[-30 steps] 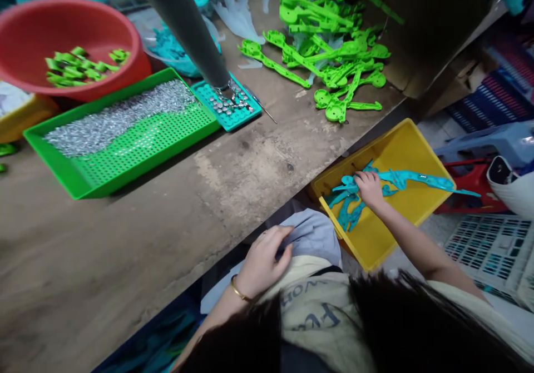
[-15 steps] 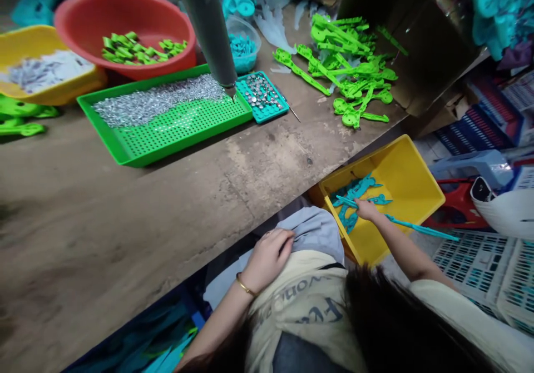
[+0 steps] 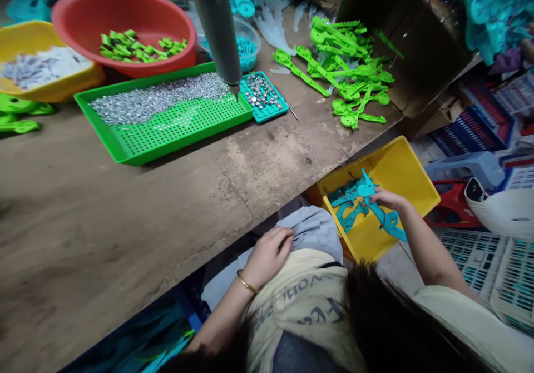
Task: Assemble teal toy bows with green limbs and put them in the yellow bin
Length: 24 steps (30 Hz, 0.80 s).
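My right hand [image 3: 386, 199] reaches into a yellow bin [image 3: 411, 167] below the table edge and is closed on a long teal plastic part [image 3: 377, 209], lifted at a tilt over several more teal parts [image 3: 346, 209] in the bin. My left hand [image 3: 267, 256], with a gold bracelet at the wrist, rests on my lap against grey cloth [image 3: 312, 231]. Its fingers are curled together and nothing shows in them.
On the wooden table [image 3: 167, 195] stand a green tray of small metal pieces [image 3: 162, 112], a small teal tray [image 3: 262, 96] under a grey machine column [image 3: 214, 23], a red bowl [image 3: 120, 11], a yellow tub [image 3: 45, 89] and a heap of green parts [image 3: 346, 67]. Crates [image 3: 484, 256] lie on the floor at right.
My right hand has swung the long teal part from lying out over the bin's right edge to a tilted hold above the bin. My left hand stays on my lap.
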### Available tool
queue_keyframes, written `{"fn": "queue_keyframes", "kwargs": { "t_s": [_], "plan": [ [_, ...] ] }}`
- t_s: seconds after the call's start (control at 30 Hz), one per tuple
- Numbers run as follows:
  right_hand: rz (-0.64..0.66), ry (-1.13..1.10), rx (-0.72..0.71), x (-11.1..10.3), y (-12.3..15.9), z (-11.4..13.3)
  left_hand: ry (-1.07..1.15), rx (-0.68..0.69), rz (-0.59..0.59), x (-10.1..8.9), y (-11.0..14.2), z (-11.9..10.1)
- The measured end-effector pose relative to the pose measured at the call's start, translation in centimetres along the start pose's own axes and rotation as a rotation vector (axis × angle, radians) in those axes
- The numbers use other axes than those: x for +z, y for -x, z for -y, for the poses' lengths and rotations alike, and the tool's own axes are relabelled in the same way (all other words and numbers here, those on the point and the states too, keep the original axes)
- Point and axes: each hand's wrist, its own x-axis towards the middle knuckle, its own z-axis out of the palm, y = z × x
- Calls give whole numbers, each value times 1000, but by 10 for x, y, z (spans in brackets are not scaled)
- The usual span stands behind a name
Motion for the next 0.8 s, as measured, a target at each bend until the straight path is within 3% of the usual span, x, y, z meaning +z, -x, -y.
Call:
{"fn": "queue_keyframes", "kwargs": {
  "t_s": [0.13, 0.27, 0.43, 0.53, 0.67, 0.8],
  "plan": [
    [47, -121, -36, 2, 5, 8, 101, -26, 9, 1, -9, -8],
    [89, -155, -56, 17, 4, 11, 248, -75, 99, 16, -60, -27],
    [169, -109, -62, 40, 6, 12, 278, -150, 131, 75, -162, -46],
    [204, -68, -73, 53, 6, 8, 324, -266, 188, 115, -203, -47],
    [224, -22, -79, 64, 5, -4, 400, -380, 282, 148, -216, -33],
    [144, -3, -79, 51, 8, -9, 481, -450, 346, 159, -209, -14]
  ]
}}
